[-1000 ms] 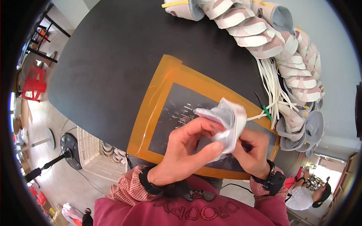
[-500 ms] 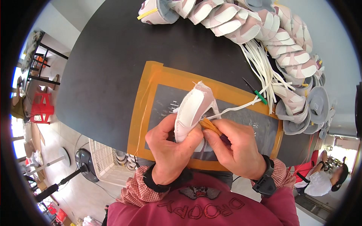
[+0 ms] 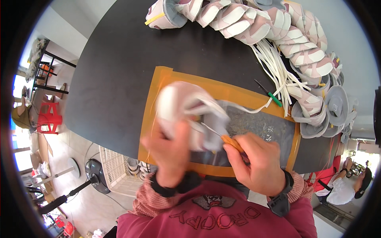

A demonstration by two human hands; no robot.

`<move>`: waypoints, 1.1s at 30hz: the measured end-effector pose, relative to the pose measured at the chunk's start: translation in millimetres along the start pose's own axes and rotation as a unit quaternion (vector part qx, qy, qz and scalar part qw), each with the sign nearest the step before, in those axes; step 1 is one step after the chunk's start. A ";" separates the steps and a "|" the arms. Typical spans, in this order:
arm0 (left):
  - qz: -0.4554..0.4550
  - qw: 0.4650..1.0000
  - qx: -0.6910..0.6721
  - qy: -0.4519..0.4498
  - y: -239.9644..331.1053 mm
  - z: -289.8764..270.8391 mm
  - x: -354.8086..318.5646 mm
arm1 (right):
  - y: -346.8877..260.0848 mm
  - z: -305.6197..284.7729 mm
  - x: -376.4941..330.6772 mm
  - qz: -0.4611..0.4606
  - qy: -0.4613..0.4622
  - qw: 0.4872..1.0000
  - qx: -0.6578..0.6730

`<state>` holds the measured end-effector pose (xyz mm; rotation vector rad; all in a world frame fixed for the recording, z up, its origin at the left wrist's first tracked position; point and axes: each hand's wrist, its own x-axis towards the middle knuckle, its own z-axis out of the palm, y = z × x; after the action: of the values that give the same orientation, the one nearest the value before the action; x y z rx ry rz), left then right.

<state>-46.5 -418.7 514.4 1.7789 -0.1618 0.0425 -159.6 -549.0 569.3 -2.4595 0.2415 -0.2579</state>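
My left hand (image 3: 170,152) is closed on a pink-and-white shoe upper (image 3: 172,105). Hand and upper are both smeared by motion. In my right hand (image 3: 258,162) is an awl (image 3: 231,142), gripped by its orange handle, its thin metal shaft pointing up and left at the upper's grey lining. Whether the tip touches the upper, I cannot tell. A white lace (image 3: 248,110) runs from the upper to the right, toward a bundle of white laces (image 3: 274,67). Beneath lies a dark work mat (image 3: 248,125) bordered with orange tape.
Stacked shoe uppers (image 3: 242,20) curve along the table's far and right side. A green-handled tool (image 3: 274,99) lies beside the lace bundle. Below the table's left edge are a white basket (image 3: 113,170) and a black fan (image 3: 95,174). Another person (image 3: 341,188) sits at the right.
The upper has swung left and turned, showing its grey lining. My right hand has moved slightly right and down, and the awl's metal shaft has come into sight.
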 end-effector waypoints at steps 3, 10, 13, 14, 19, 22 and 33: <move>-0.038 0.993 -0.097 -0.053 3.2 -4.1 4.0 | 3.5 5.7 -0.5 -0.006 0.013 1.000 0.008; -0.065 0.984 -0.124 -0.110 8.1 -6.3 -0.1 | 10.5 15.4 14.5 -0.031 0.030 0.998 0.043; -0.064 0.983 -0.126 -0.116 3.2 -7.0 -0.6 | 10.9 15.3 14.4 -0.023 0.018 0.999 0.043; -0.066 0.983 -0.125 -0.120 2.3 -7.2 -1.0 | 11.6 16.0 14.8 -0.023 0.016 0.999 0.044; -0.070 0.980 -0.144 -0.115 6.4 -5.0 -0.6 | 13.3 17.6 15.4 -0.026 0.024 0.999 0.040; -0.056 0.984 -0.127 -0.115 6.2 -6.0 -1.0 | 13.1 17.3 16.5 -0.028 0.023 0.999 0.036; -0.025 0.985 -0.111 -0.129 2.3 -4.6 -2.3 | 15.6 20.2 17.7 -0.020 0.032 0.999 0.039</move>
<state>-48.8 -414.5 517.4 1.5589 -0.2972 -0.2347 -139.3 -553.4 546.2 -2.3824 0.2063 -0.3581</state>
